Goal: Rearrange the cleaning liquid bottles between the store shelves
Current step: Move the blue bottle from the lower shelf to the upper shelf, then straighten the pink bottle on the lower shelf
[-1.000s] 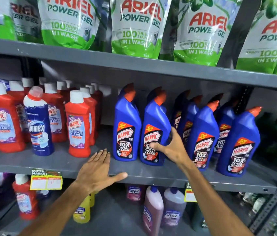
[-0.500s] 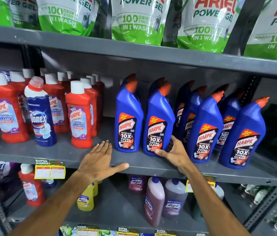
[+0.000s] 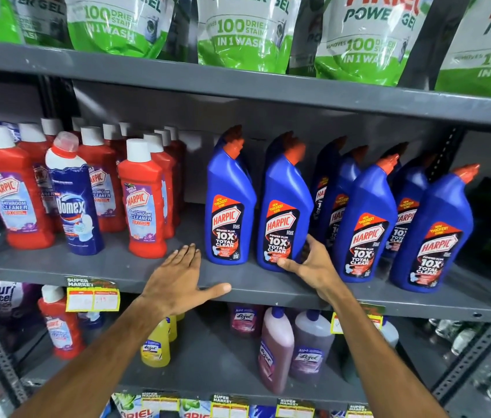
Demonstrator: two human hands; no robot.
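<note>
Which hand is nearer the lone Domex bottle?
Left. The left hand rests flat on the shelf edge, right of the Domex bottle; the right hand is farther right.

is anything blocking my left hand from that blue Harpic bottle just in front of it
Nothing visible. Your left hand lies flat on the shelf edge, with only bare shelf between its fingertips and the blue Harpic bottle. The red bathroom cleaner bottle stands off to the left.

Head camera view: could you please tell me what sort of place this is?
Most likely a supermarket's cleaning aisle: grey metal shelves carry rows of identical blue Harpic bottles, and a yellow price tag marked "Super Market" is clipped to the shelf edge.
</note>
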